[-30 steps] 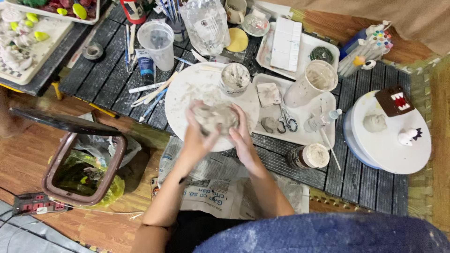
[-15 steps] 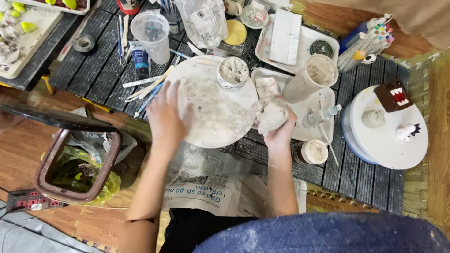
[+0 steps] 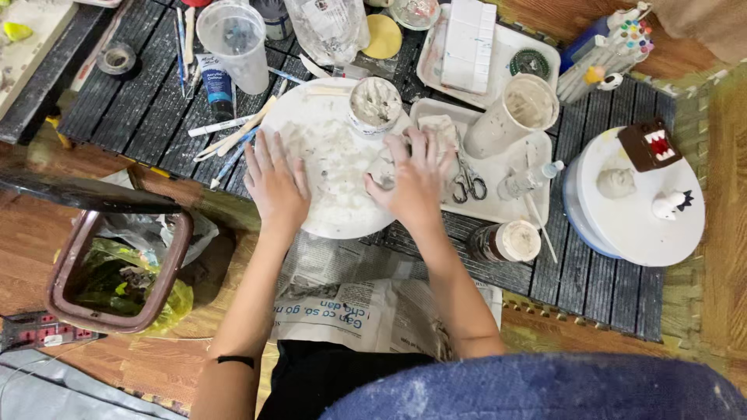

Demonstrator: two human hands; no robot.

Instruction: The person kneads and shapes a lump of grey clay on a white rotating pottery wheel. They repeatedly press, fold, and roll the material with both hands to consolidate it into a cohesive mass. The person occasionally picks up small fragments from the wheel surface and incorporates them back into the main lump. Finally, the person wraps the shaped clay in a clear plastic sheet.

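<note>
Round white board (image 3: 311,117) as landmark, on slatted worktop (image 3: 117,117). Left hand (image 3: 274,183) flat on board's left edge, fingers spread, holding nothing. Right hand (image 3: 416,179) at right edge, fingers curled over pale clay lump (image 3: 387,167). Probably soft, sticky, light; best cupped from below.

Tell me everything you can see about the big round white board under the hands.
The round white board lies flat on the dark slatted mat, smeared with pale clay residue. The left hand presses flat on its left side; the right hand rests at its right edge over a pale lump. A small clay-caked cup stands on its upper rim. Its near edge overhangs newspaper.
</note>
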